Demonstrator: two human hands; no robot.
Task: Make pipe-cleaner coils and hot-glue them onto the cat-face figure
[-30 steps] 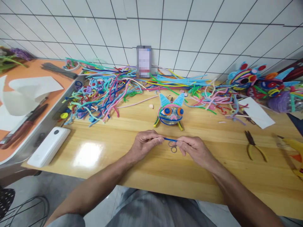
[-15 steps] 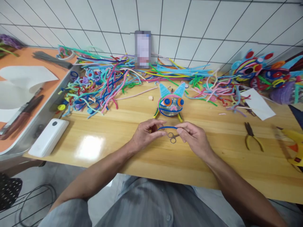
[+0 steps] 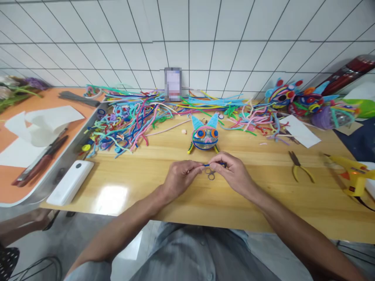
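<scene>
A short blue pipe cleaner (image 3: 207, 165) runs between my two hands, low over the wooden table (image 3: 164, 195). My left hand (image 3: 180, 175) pinches one end of it. Its other end is held between the thumb and fingers of my right hand (image 3: 231, 168). Just below lie small scissors (image 3: 211, 175); their finger loops show and the blades are hidden by my right hand. Beyond my hands stands a cat-like figure (image 3: 205, 136) with light blue ears, orange and blue eyes and yellow-green legs, its body wrapped in pipe cleaners.
Loose pipe cleaners (image 3: 129, 125) are heaped at the back left, with more (image 3: 258, 121) at the back right. Pliers (image 3: 299, 168) and a yellow glue gun (image 3: 353, 175) lie to the right. A white power bank (image 3: 70, 182) sits left. A phone (image 3: 173, 84) leans on the wall.
My hands have come closer together, so less of the blue pipe cleaner shows between them. The camera view has tilted up and shifted right.
</scene>
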